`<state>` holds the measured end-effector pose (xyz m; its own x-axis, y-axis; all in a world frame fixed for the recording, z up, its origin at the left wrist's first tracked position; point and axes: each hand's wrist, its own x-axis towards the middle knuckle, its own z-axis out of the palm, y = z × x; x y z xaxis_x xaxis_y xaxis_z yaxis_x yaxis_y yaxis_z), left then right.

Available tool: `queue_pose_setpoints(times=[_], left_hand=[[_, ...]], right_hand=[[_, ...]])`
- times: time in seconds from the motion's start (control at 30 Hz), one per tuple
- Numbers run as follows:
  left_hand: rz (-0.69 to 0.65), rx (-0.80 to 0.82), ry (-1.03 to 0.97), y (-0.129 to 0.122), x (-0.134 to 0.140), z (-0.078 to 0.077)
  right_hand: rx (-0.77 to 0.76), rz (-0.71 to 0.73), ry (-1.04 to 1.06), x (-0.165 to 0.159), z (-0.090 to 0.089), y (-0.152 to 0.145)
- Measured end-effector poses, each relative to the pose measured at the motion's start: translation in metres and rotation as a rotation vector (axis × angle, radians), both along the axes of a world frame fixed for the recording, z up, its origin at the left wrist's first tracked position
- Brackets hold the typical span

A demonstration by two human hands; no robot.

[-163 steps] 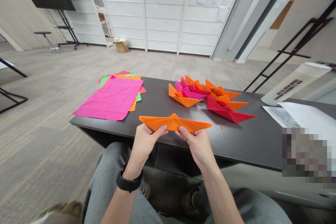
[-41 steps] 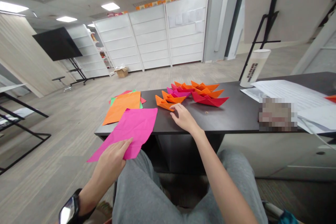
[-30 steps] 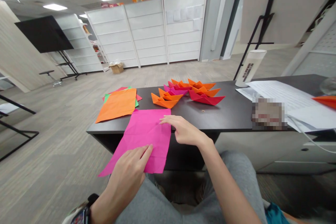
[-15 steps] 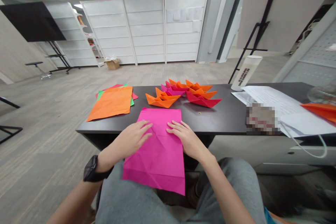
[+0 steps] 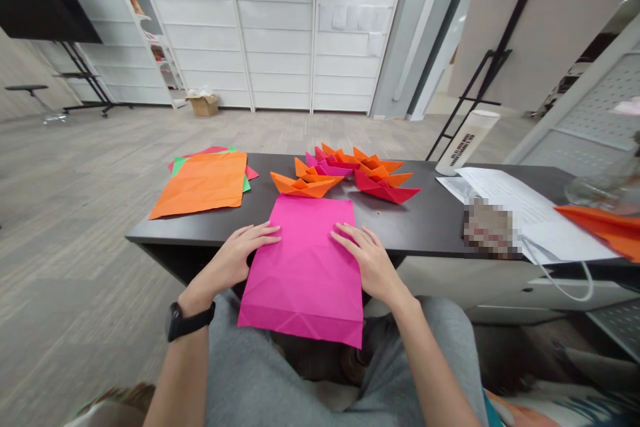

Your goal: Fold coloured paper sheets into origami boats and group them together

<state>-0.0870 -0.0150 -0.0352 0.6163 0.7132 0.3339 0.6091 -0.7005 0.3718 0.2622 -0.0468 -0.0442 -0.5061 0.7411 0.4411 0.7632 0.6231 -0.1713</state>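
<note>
A sheet of magenta paper point(image 5: 305, 273) with crease lines lies partly on the dark desk, its near end hanging over the edge above my lap. My left hand point(image 5: 240, 257) touches its left edge, fingers stretched out across the paper. On the right edge, my right hand point(image 5: 367, 257) rests with its fingers spread flat. Just beyond the far edge of the sheet stand several folded paper boats, among them an orange paper boat point(image 5: 303, 187) and a red paper boat point(image 5: 385, 188).
To the left lies a stack of coloured sheets with an orange sheet point(image 5: 205, 180) on top. Farther right on the dark desk point(image 5: 425, 220) are a white cylinder point(image 5: 467, 143), printed papers point(image 5: 545, 213), a blurred-out object point(image 5: 490, 228), a white cable point(image 5: 585, 297) and orange paper point(image 5: 600, 227).
Both hands have moved outward to the sheet's side edges. The magenta sheet has shifted slightly away from me and lies flatter. The camera view has tilted down a little.
</note>
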Motion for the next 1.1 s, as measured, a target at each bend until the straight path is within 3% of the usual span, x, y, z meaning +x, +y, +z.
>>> queue_pose_setpoints(times=[0.13, 0.3, 0.63, 1.1], left_hand=[[0.132, 0.192, -0.085, -0.005, 0.009, -0.024], [0.159, 0.316, -0.142, -0.006, 0.011, -0.038], [0.160, 0.273, -0.161, -0.006, 0.008, -0.037], [0.137, 0.227, -0.226, -0.006, 0.007, -0.031]], right_hand=[[0.068, -0.001, 0.053, -0.002, -0.012, -0.004], [0.052, -0.014, 0.065, -0.001, -0.014, -0.003], [-0.051, 0.057, 0.073, 0.007, -0.003, -0.005], [0.134, -0.042, 0.011, -0.002, -0.023, -0.001]])
